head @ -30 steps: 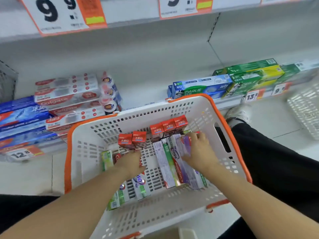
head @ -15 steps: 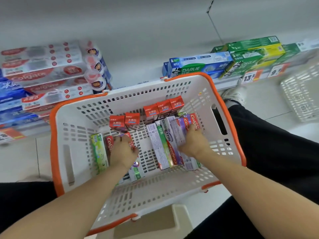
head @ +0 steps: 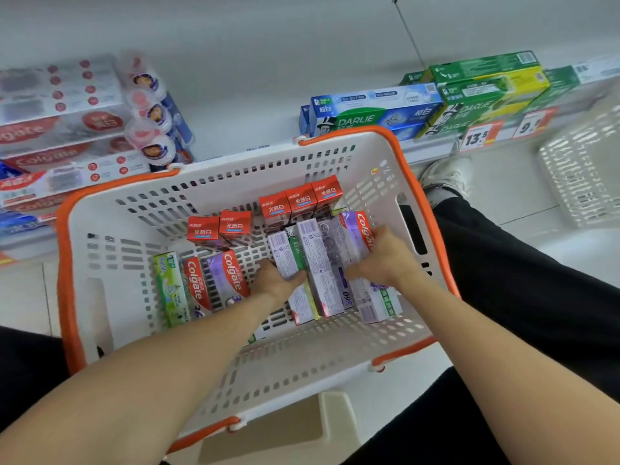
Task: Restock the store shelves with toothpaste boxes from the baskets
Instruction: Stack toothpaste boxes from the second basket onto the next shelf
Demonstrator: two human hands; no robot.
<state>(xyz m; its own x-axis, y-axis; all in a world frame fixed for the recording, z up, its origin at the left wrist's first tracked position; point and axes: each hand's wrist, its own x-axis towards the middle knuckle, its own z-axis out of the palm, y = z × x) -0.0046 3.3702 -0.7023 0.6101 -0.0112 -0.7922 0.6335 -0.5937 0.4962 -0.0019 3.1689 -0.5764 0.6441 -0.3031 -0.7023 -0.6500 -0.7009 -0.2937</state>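
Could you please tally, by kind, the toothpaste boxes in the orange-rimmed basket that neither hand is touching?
Small red boxes, upright: 5
Purple-and-red Colgate boxes, lying flat: 2
Green box, lying flat: 1
Total: 8
The pile of long boxes, gripped by the left hand and right hand, overlaps too much to count.

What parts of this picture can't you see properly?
- Head view: the Colgate boxes on the shelf are blurred; small print unreadable.
- The second basket is blurred and cut off by the right edge.
- The left hand and right hand cover parts of the bundle of boxes, so how many they hold is unclear.
- The right price tag is smeared after the 9.
- The stool is mostly hidden under the basket.
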